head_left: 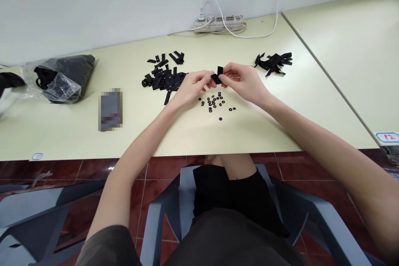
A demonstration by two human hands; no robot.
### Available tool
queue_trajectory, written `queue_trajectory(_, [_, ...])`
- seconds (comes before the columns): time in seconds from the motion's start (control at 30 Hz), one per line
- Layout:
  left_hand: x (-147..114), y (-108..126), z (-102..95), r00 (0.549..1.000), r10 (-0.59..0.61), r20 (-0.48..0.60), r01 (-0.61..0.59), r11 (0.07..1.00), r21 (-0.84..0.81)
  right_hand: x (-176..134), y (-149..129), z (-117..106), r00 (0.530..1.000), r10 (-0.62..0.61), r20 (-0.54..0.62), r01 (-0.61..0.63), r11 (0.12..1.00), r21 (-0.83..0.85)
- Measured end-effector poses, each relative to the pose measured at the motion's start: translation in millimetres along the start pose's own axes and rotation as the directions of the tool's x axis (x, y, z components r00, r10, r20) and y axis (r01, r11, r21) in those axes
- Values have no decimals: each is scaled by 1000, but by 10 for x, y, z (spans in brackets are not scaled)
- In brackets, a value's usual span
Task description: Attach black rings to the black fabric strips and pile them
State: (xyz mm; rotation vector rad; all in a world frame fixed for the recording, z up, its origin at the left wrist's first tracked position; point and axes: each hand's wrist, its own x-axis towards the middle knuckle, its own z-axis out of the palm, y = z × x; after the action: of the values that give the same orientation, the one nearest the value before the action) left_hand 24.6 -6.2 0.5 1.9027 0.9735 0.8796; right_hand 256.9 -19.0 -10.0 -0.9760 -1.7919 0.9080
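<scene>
In the centre, the left hand [196, 84] and right hand [242, 79] pinch a black strip [215, 79]; discs [213, 103] lie below, a strip pile [163, 79] centre-left.

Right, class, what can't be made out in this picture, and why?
All in the head view:
Held black material: one piece or two; left hand and right hand cover part.
Small discs: fine markings; too small.
Grey object: identity; pixelated.
Dark item, far left: full shape; cut off by the left edge.
</scene>
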Motion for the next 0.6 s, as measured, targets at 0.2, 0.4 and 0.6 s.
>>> queue_trajectory(0.2, [-18,-14,-11,999,36,23,-36,999,6,7,30,1,1000,-8,11,8,1000,-2])
queue_trajectory(0.4, [-6,-37,-6,997,9,72,-10,1000,9,9,39,10,1000,-11,-12,11,1000,11])
queue_trajectory(0.6, [-8,-50,-16,997,15,73,-18,999,34,-4,23,27,1000,6,-5,-6,998,58])
